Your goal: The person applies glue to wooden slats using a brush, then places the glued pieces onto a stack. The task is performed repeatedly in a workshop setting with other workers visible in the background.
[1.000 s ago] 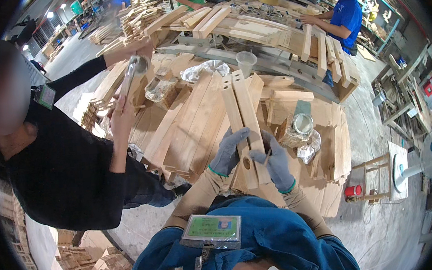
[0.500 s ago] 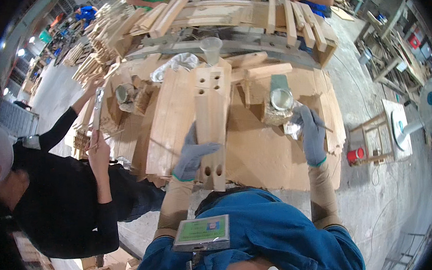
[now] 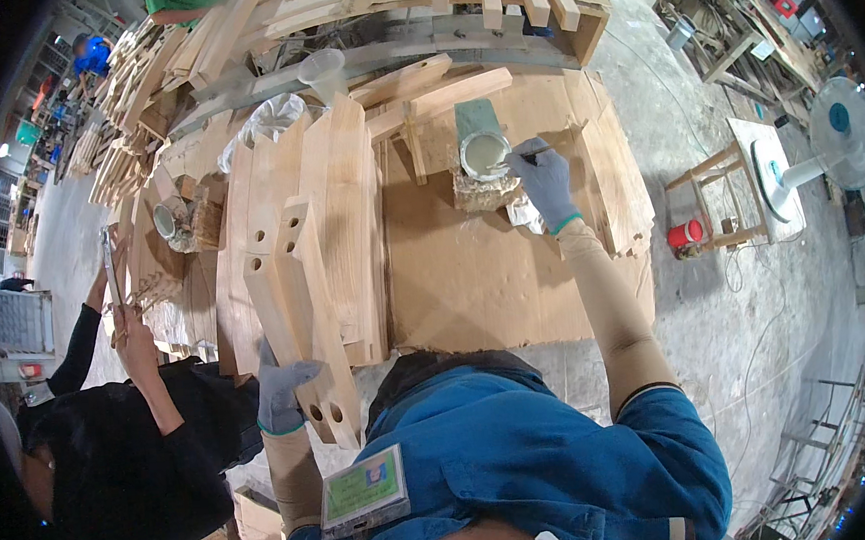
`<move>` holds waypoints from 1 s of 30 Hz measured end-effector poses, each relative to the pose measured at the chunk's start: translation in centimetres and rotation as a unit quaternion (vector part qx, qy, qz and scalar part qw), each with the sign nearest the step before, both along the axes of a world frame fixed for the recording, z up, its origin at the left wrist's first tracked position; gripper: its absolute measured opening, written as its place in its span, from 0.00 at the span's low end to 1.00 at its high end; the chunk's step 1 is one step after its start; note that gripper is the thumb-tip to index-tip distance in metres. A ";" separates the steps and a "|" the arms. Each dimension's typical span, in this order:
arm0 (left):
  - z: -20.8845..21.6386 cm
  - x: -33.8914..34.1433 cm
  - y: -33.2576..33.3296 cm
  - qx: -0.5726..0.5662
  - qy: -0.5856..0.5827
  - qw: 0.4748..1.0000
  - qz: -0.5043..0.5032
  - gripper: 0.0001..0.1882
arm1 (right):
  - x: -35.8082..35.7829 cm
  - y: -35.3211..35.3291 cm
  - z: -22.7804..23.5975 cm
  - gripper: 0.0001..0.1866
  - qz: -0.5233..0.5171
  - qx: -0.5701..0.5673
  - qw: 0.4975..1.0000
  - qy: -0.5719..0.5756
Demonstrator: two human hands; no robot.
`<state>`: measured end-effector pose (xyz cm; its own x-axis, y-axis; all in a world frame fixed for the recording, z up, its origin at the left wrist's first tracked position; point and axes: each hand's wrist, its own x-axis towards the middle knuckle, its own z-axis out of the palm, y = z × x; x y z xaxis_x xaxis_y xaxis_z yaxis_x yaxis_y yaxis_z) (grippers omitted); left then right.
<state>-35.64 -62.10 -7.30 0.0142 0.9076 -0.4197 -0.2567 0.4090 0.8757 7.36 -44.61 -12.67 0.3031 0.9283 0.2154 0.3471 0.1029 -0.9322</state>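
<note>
My left hand [image 3: 286,393], in a grey glove, grips a pair of pale wooden pieces [image 3: 299,299] near their near end. They lie side by side, slanting, with round holes bored at both ends. Behind them is a stack of flat boards [image 3: 354,225]. My right hand [image 3: 546,186], also gloved, is closed round a thin stick [image 3: 533,152] at the rim of a small cup [image 3: 486,156] of pale paste. Whether the stick's tip touches the paste is hard to make out. That cup rests on a crusted block [image 3: 482,194], with a crumpled white rag [image 3: 525,215] beside it.
Cardboard [image 3: 494,286] covers the bench. A clear plastic cup [image 3: 323,75] and white cloth [image 3: 267,121] stand behind the boards. At left a co-worker in black [image 3: 136,471] handles a wood strip near a second pot [image 3: 170,218]. A fan [image 3: 839,136] stands right.
My left hand has brought the wooden pieces left and nearer my body, turning them aslant. My right hand has moved from beside the cup to its rim with the stick. The view has shifted.
</note>
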 end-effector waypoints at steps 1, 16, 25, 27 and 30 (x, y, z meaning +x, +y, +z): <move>-0.3 -0.1 -0.3 0.009 0.008 1.000 -0.006 0.34 | -0.2 0.0 0.1 0.07 -0.004 -0.017 1.000 0.014; -0.4 -0.2 -0.3 0.048 0.016 0.998 -0.023 0.33 | -0.2 -0.5 -3.2 0.09 -0.001 0.010 0.835 0.550; 0.4 0.4 0.9 0.044 0.023 0.996 -0.078 0.38 | -0.4 -0.9 -3.9 0.11 -0.060 0.059 0.973 0.213; -0.5 -0.2 1.0 0.036 -0.003 0.994 -0.105 0.38 | -0.2 -0.7 -2.8 0.09 -0.037 0.029 0.898 0.437; -0.2 -0.3 1.0 0.016 0.032 0.993 -0.115 0.39 | -1.3 -0.5 -2.1 0.05 -0.032 0.036 0.962 0.269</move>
<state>-35.94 -61.08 -7.52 0.1965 0.8967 -0.3965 -0.1039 0.4212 0.9010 6.08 -45.11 -14.79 0.4443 0.8928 0.0741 -0.1767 0.1684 -0.9697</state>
